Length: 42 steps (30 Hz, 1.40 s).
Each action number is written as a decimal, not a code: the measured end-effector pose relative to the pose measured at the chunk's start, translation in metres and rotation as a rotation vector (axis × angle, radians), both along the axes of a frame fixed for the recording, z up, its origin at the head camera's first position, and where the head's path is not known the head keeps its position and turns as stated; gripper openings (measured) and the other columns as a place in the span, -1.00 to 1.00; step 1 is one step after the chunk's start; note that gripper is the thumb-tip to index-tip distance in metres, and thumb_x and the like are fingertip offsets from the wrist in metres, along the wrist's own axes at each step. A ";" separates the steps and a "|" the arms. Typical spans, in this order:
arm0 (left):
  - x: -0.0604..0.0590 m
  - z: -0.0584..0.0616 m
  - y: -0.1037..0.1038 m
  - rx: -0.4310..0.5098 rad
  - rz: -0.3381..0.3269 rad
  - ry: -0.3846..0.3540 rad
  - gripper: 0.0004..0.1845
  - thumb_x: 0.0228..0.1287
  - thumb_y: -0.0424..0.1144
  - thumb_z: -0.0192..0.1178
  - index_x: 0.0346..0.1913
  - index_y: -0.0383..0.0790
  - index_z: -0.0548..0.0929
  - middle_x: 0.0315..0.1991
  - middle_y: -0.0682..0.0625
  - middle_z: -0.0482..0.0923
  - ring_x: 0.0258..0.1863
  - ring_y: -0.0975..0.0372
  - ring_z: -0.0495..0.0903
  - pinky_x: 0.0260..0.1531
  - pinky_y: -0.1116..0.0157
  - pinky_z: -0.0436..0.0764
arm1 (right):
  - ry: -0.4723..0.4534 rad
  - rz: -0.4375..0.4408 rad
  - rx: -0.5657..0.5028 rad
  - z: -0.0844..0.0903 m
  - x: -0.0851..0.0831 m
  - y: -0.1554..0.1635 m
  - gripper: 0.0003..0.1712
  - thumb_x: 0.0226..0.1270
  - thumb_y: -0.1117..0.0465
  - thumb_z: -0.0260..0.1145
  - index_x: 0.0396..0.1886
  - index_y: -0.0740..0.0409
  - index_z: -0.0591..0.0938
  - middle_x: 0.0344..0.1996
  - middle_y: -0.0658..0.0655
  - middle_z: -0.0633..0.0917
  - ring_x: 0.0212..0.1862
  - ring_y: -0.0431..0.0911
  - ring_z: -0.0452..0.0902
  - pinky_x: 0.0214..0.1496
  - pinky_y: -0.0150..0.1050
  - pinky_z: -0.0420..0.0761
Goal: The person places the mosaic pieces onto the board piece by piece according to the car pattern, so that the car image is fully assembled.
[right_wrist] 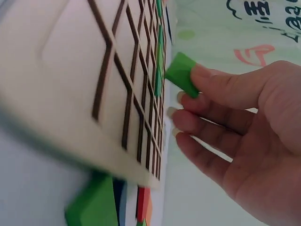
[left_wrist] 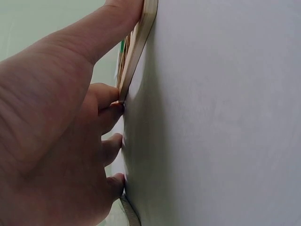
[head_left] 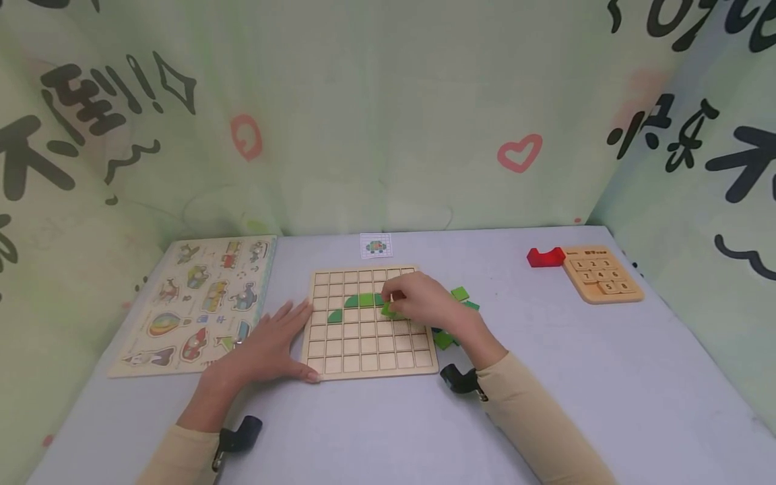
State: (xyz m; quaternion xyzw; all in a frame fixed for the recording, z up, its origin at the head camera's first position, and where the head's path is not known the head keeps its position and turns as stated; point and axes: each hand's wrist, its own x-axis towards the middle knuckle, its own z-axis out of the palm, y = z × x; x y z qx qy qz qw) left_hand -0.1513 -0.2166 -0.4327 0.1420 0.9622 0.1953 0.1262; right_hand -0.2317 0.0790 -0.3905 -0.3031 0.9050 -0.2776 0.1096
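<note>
Fingertips [right_wrist: 188,96] of the right hand [head_left: 424,304] pinch a green tile [right_wrist: 181,74] over the grid board [head_left: 370,347] — mid-placement, apparently. Left hand [head_left: 267,347], fingers spread, steadies the board's edge — seating the tile likely calls for squaring it to a cell.

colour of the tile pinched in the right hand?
Green. The tile held by the right hand shows best in the right wrist view.

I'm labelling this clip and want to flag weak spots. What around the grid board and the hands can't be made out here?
- Head view: the right hand covers the grid board cell under its green piece.
- Head view: the pattern card is too small to read.
- Left wrist view: the left hand fills the frame; only the board's edge shows.
- Right wrist view: loose pieces below the board are blurred and cut off.
</note>
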 end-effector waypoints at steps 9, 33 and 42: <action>0.000 0.001 0.001 0.019 -0.002 -0.010 0.43 -0.31 0.45 0.45 0.59 -0.19 0.01 0.62 -0.08 -0.05 0.61 -0.14 -0.15 0.52 -0.28 -0.09 | 0.038 0.016 -0.056 -0.008 0.005 -0.036 -0.76 0.31 0.40 0.29 -0.10 0.13 0.76 -0.42 -0.02 0.63 -0.34 -0.14 0.44 -0.29 -0.35 0.47; 0.002 0.001 -0.006 0.032 0.000 -0.022 0.42 -0.30 0.48 0.42 0.60 -0.15 0.00 0.63 -0.07 -0.07 0.61 -0.13 -0.19 0.52 -0.28 -0.12 | 0.120 0.003 -0.010 -0.015 0.015 -0.063 -0.75 0.34 0.42 0.25 -0.11 0.18 0.78 -0.20 0.08 0.75 -0.12 -0.11 0.64 -0.02 -0.28 0.67; 0.000 -0.002 -0.004 0.036 -0.004 -0.024 0.42 -0.30 0.48 0.43 0.59 -0.16 0.02 0.63 -0.08 -0.06 0.61 -0.14 -0.18 0.51 -0.29 -0.11 | 0.103 0.034 0.078 -0.012 0.019 -0.055 -0.71 0.33 0.43 0.24 -0.11 0.14 0.80 -0.18 0.05 0.70 -0.07 -0.12 0.60 0.04 -0.29 0.64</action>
